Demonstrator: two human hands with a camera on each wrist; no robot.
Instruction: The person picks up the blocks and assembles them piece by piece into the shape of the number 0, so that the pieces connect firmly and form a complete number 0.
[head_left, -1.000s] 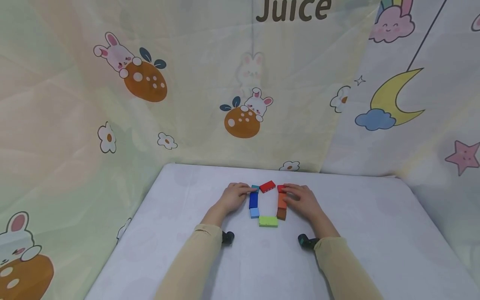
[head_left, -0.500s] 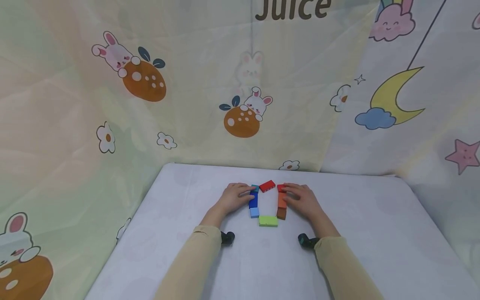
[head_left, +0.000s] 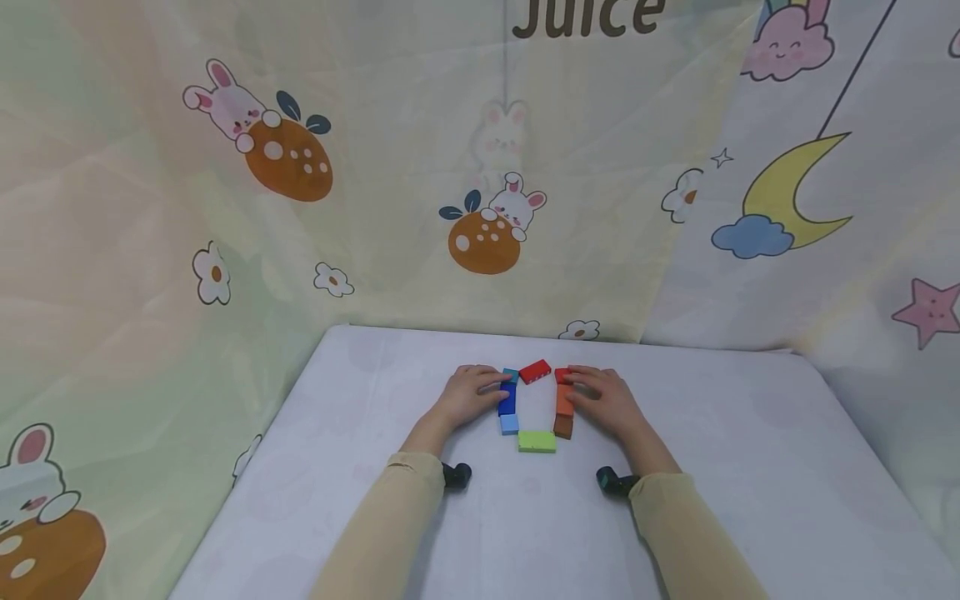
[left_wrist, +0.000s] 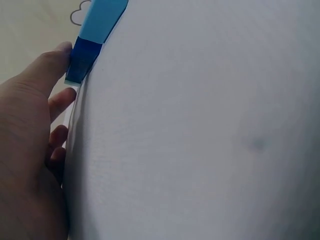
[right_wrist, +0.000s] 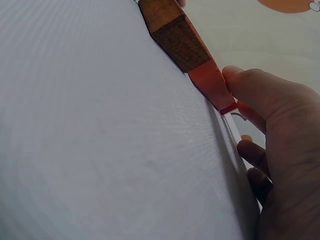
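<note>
Small coloured blocks lie in a ring on the table. In the head view, my left hand (head_left: 468, 394) is at the ring's left side, its index fingertip on the teal block (head_left: 511, 374) and its thumb against the dark blue block (head_left: 507, 405). A light blue block (head_left: 509, 425) continues that row. My right hand (head_left: 606, 402) touches the other row. Its fingers reach the small red block (head_left: 561, 376) and its thumb rests on the orange block (head_left: 564, 403). A brown block (head_left: 563, 427) ends this row. Both wrist views show each thumb against a block's side.
A tilted long red block (head_left: 536, 372) with white dots lies at the ring's far end. A lime green block (head_left: 537, 442) marks its near end. The table (head_left: 525, 533) has a white cloth, and a printed curtain (head_left: 390, 167) hangs behind it.
My left thumb has come forward onto the dark blue block, where one second ago it was not seen. The right hand and the blocks stay in place; the head view shifts slightly.
</note>
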